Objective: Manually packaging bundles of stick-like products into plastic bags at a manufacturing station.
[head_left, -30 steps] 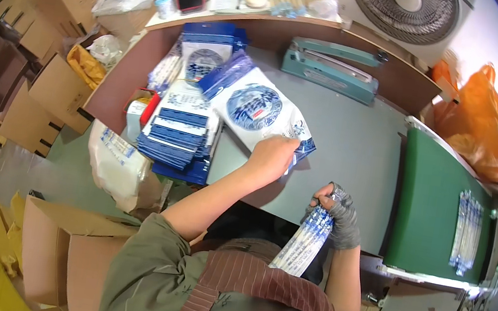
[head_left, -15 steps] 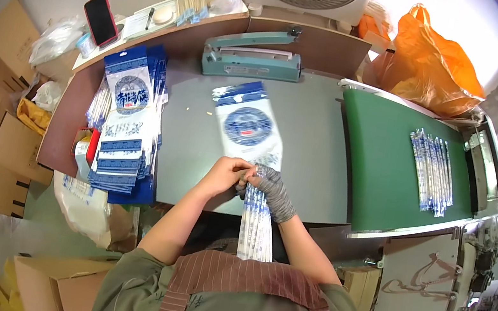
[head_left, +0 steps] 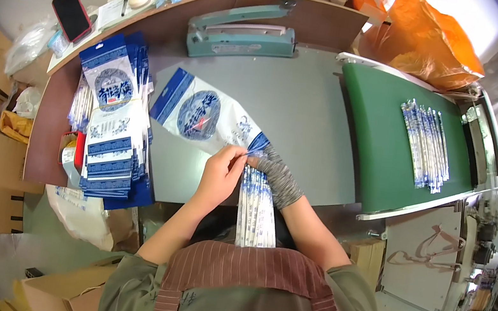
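A flat blue-and-white plastic bag (head_left: 198,114) lies slanted over the grey table, its blue header with a slot at the far left. The bag's near blue end is pinched in my bare left hand (head_left: 223,170), fingers closed. My right hand (head_left: 275,171), in a grey knit glove with bare fingertips, closes round the top of a bundle of wrapped chopsticks (head_left: 257,211), right against that bag end. The bundle hangs toward my apron over the table's front edge. Whether the chopstick tips are inside the bag is hidden by my fingers.
Stacked printed bags (head_left: 112,141) lie at the left. More wrapped chopsticks (head_left: 424,146) rest on a green belt (head_left: 365,134) at the right. A teal heat sealer (head_left: 240,40) stands at the back, a phone (head_left: 71,13) on the left ledge, an orange bag (head_left: 434,38) behind the belt.
The bag has swung to the left, from nearly upright to slanted, and its lower end has come to my fingers. The view has tilted slightly; both hands stay together at the chopsticks' top.
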`<state>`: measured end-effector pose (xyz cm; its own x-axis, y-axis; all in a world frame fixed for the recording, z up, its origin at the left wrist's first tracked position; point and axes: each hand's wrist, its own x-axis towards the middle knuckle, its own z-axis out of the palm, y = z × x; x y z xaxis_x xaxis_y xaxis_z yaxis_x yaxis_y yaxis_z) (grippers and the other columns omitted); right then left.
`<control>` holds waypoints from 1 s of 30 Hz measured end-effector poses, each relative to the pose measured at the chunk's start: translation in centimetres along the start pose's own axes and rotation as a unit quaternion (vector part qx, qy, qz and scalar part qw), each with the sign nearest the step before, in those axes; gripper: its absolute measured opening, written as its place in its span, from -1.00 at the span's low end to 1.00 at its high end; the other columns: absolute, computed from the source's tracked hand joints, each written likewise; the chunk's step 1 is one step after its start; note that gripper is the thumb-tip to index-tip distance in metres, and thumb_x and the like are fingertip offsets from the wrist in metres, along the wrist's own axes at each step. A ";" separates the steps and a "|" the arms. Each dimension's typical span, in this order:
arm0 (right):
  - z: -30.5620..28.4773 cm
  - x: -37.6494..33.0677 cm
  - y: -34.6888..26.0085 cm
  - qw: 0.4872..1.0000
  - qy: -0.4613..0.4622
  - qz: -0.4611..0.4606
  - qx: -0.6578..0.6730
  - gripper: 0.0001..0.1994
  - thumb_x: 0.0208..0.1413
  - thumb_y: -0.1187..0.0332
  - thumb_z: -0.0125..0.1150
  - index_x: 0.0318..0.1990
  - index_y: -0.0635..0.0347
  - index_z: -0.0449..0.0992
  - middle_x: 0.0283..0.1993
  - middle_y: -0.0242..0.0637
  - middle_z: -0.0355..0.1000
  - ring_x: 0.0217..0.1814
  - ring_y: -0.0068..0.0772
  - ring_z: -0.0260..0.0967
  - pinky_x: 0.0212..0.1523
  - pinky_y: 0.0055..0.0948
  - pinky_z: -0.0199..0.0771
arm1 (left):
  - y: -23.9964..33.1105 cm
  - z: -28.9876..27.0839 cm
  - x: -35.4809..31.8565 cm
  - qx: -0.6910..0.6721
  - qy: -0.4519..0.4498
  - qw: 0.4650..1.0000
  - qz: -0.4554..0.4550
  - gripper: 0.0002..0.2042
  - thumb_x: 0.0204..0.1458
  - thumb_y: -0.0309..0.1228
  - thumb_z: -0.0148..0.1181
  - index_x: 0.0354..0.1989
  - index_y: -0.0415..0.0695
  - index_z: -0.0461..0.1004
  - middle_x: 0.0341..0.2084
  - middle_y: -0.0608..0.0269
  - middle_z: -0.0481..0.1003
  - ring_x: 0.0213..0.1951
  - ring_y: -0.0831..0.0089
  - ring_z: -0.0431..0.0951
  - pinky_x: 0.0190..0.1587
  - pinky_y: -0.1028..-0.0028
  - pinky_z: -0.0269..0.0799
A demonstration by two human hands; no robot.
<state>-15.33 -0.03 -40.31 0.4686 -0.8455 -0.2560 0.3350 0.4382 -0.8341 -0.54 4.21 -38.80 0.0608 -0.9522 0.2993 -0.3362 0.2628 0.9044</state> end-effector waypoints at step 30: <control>1.2 -7.1 1.0 0.638 0.023 -0.092 -0.764 -0.62 0.06 0.18 -0.01 -0.05 0.26 0.25 -0.52 -0.09 0.36 -0.44 -0.11 0.39 -0.39 -0.16 0.38 | -1.5 -1.9 -3.0 0.200 0.025 0.977 0.074 -0.94 0.02 -0.52 0.04 -0.33 -0.15 0.35 -0.52 0.16 0.36 -0.48 0.17 0.42 -0.47 0.33 0.32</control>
<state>-17.40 6.78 -38.72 0.4991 -0.8637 -0.0704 -0.8247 -0.4485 -0.3445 1.54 6.99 -40.52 0.0258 -0.8975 0.4402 -0.6850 0.3049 0.6617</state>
